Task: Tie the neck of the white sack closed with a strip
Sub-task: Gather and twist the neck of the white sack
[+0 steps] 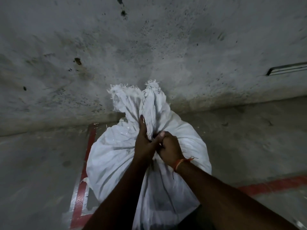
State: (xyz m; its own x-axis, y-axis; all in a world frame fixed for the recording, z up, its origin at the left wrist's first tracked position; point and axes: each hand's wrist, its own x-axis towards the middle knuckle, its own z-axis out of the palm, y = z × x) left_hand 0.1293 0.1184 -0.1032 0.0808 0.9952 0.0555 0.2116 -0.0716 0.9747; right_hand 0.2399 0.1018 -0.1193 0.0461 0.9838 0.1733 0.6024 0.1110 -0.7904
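On the concrete floor (41, 163), white sack (116, 160) neck bunched, fingers of left hand (143, 143) and right hand (169, 148) clenched around it

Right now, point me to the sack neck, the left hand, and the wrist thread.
sack neck (150, 103), head view, bunched fabric above the hands
left hand (144, 143), head view, back of hand
wrist thread (180, 163), head view, orange band on right wrist
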